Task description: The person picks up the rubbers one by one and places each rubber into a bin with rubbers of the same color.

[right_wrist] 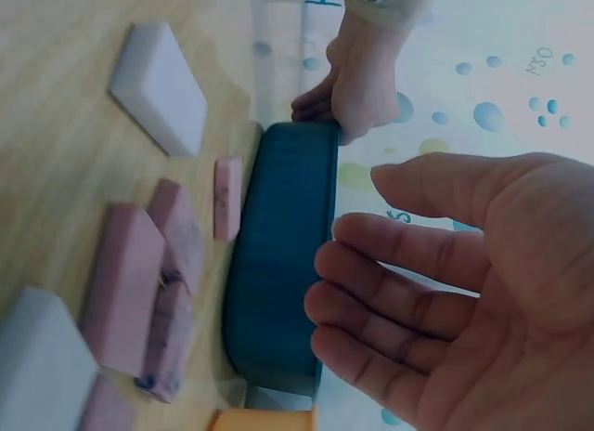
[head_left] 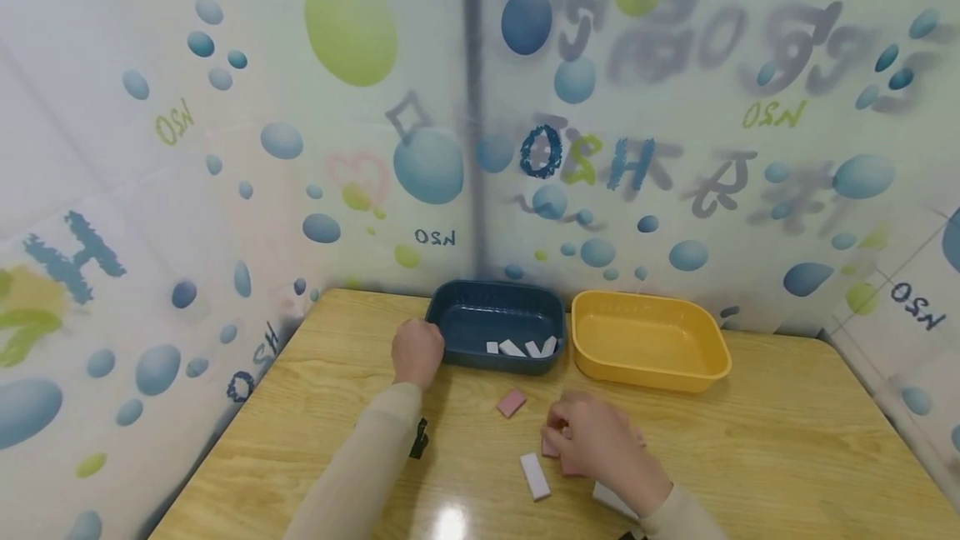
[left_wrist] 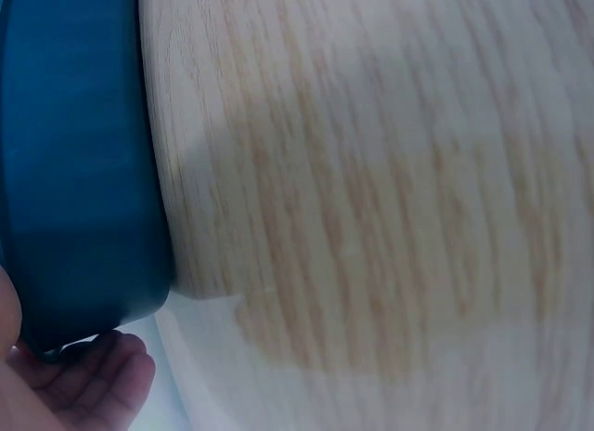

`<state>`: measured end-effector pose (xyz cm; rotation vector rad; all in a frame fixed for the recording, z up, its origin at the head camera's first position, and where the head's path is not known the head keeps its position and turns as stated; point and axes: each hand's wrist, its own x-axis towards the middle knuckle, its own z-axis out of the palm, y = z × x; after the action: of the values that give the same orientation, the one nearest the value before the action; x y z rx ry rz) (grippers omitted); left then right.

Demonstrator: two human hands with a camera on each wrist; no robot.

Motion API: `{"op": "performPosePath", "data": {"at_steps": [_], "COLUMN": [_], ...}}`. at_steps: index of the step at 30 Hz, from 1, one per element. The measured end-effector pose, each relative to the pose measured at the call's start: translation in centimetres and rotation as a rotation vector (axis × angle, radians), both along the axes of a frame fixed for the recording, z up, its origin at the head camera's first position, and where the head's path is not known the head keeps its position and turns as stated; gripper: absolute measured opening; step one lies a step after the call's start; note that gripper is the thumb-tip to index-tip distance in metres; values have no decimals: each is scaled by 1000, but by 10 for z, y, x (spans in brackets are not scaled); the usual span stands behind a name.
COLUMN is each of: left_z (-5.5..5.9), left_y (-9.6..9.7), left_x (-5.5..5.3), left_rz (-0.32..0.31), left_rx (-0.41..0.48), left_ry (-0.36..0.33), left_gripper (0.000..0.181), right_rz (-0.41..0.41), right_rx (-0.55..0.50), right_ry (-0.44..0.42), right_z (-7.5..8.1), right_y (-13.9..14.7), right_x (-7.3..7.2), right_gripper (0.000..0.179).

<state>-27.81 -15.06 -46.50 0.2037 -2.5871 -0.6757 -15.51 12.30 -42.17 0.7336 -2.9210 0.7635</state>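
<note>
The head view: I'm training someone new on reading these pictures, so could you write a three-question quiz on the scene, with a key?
1. True or false: the left hand holds the blue tray.
2. Multiple choice: what colour are the blocks inside the blue tray?
A) pink
B) white
C) green
3. Fill in the blank: in the head view, the other tray, to the right of the blue one, is ____.

Key:
1. True
2. B
3. yellow
</note>
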Motion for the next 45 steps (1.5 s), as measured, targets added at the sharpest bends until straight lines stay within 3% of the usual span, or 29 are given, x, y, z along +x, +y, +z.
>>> {"op": "performPosePath", "data": {"at_steps": [11, 19, 28, 37, 45], "left_z": [1, 1, -1, 0, 0], "left_y": [1, 0, 0, 1, -1], "left_x": [1, 1, -1, -1, 0], "left_rz": [-18, -10, 4, 2, -10], "left_rx": [-22, -37, -6, -2, -23], "left_ry": [13, 16, 5, 0, 3], "left_gripper": [45, 44, 43, 42, 44], "right_rz": [145, 172, 143, 105, 141], "right_rx": [-97, -74, -56, 9, 87], "right_ry": [-137, -135, -262, -236, -146], "right_z": [-15, -26, -28, -33, -38], "right_y": [6, 8, 4, -3, -7], "right_x": [11, 17, 26, 31, 32], "right_gripper": [26, 23, 34, 29, 22]}}
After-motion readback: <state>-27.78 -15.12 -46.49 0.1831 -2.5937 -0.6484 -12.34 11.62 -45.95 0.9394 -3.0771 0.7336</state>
